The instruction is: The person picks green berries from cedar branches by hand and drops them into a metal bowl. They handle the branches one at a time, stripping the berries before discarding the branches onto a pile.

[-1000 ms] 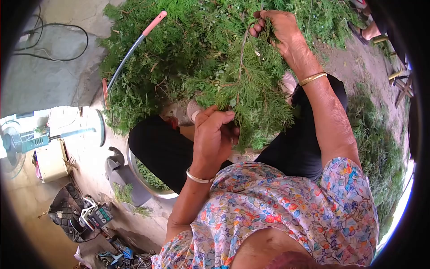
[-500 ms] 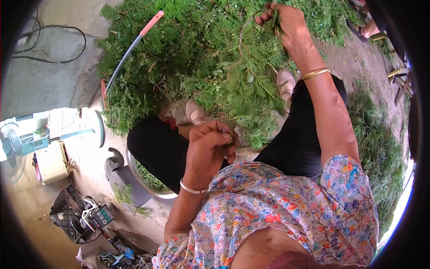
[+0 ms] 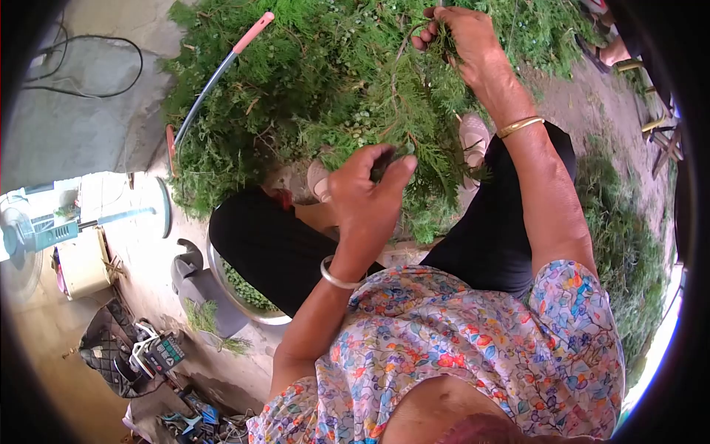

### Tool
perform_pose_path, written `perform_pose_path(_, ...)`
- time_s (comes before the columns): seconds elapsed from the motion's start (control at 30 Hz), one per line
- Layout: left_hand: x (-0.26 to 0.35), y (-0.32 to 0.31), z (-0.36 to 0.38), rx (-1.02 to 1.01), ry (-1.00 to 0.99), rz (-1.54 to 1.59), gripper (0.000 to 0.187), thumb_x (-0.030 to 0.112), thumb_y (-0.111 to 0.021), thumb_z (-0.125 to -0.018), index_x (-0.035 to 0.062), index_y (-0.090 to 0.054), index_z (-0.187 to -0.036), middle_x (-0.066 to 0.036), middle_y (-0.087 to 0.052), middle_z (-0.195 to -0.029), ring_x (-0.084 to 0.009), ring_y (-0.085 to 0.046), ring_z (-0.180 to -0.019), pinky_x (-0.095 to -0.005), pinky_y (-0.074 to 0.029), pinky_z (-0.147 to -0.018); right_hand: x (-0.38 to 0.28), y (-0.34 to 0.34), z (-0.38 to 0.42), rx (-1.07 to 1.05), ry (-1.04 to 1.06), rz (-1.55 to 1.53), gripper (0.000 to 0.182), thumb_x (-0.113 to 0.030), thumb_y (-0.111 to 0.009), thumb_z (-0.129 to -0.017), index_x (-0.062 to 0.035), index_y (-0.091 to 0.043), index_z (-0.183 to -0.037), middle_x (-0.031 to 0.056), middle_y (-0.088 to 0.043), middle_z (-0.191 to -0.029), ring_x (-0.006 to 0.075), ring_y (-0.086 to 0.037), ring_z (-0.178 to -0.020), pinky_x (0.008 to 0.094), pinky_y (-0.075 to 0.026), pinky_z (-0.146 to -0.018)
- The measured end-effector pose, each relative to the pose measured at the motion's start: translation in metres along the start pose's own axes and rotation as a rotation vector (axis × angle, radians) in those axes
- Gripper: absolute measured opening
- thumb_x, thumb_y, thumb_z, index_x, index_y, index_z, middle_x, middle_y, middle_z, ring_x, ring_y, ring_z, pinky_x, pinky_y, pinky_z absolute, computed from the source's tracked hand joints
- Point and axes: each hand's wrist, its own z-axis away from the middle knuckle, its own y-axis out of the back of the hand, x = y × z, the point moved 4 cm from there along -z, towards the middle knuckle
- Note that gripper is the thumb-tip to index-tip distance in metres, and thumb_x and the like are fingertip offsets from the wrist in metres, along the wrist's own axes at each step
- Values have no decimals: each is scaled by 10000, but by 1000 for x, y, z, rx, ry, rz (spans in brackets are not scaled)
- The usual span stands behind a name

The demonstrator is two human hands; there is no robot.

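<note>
Grips a leafy green branch (image 3: 431, 111) by its stem between the fingertips of the right hand (image 3: 467, 41), with foliage hanging below them. Holds the left hand (image 3: 362, 191) half curled beside that lower foliage, with thumb close to forefinger; cannot tell about contents there. Has heaped greenery (image 3: 274, 96) beyond the left fingers.

branches (image 3: 288, 81) ahead, basin (image 3: 275, 320) left (pieces (image 3: 248, 288) inside), fan (image 3: 55, 237) farther left

Seemingly open air between left wrist (image 3: 353, 255) and right trouser leg (image 3: 484, 233), but leafy branch (image 3: 436, 152) beyond left fingers (image 3: 401, 169)
</note>
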Motion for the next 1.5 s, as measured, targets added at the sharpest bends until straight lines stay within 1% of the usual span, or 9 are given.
perform_pose_path(0.6, -19, 13, -3, -228, -50, -29, 89, 14, -556, -773, -42, -578, -839, -35, -500, -656, -118, -469, -484, -220, -418, -467, -4, -4, 12, -38, -67, 19, 147, -5, -479, -869, 137, -513, -880, 172, -515, -677, 249, -550, -561, 374, -530, -549)
perform_pose_path(0.67, -40, 12, 2, -345, 797, 682, 72, 30, -558, -765, -26, -574, -807, -57, -509, -669, -133, -474, -485, -221, -409, -433, -4, -3, 14, 21, -117, 46, 150, -15, -457, -883, 128, -503, -876, 159, -506, -689, 250, -557, -588, 374, -545, -567)
perform_pose_path(0.8, -42, 35, 41, -401, 888, 722, 91, 68, -574, -773, -15, -564, -809, -90, -528, -670, -129, -465, -475, -219, -405, -409, -13, 20, -10, 157, -57, -145, 156, -40, -398, -927, 95, -474, -906, 98, -464, -692, 215, -503, -613, 394, -536, -652)
perform_pose_path(1.0, -38, 173, 66, 151, 604, 907, 151, 124, -534, -858, -25, -558, -850, -158, -581, -741, -150, -521, -531, -231, -436, -434, -6, 38, -15, 171, -117, -220, 193, -81, -309, -957, 65, -429, -916, 120, -463, -744, 237, -519, -681, 410, -538, -699)
perform_pose_path(1.2, -96, 288, 118, 699, 474, 561, 150, 97, -526, -861, -29, -577, -924, -154, -603, -816, -155, -554, -611, -226, -465, -495, 1, 41, -20, 111, -141, -252, 140, -46, -302, -920, 62, -376, -971, 158, -480, -787, 287, -553, -681, 435, -543, -650)
perform_pose_path(1.27, -117, 309, 135, 334, 390, -494, 259, 137, -591, -828, -55, -569, -1000, -161, -607, -880, -187, -592, -718, -250, -492, -583, -2, 34, -13, 129, -148, -240, 145, -63, -337, -925, 57, -407, -968, 155, -505, -805, 276, -560, -698, 424, -529, -656)
perform_pose_path(1.33, -139, 315, 159, 615, 720, -67, 395, 182, -657, -780, -86, -554, -1051, -167, -615, -920, -238, -613, -808, -302, -499, -691, -1, 36, -13, 153, -151, -225, 151, -79, -372, -930, 53, -438, -965, 152, -529, -822, 265, -567, -715, 413, -516, -662)
perform_pose_path(1.4, -141, 308, 159, 546, 343, -1217, 474, 211, -680, -756, -101, -538, -1084, -175, -613, -953, -265, -607, -865, -338, -477, -782, 3, 44, -18, 193, -147, -149, 151, -72, -421, -945, 76, -435, -970, 154, -494, -910, 322, -568, -840, 511, -544, -795)
perform_pose_path(1.5, -138, 305, 154, 627, 450, -802, 421, 134, -656, -775, -100, -533, -1102, -162, -608, -978, -254, -589, -852, -328, -465, -791, 3, 42, -11, 175, -151, -130, 164, -72, -471, -930, 74, -456, -1003, 157, -503, -963, 328, -564, -921, 536, -537, -824)
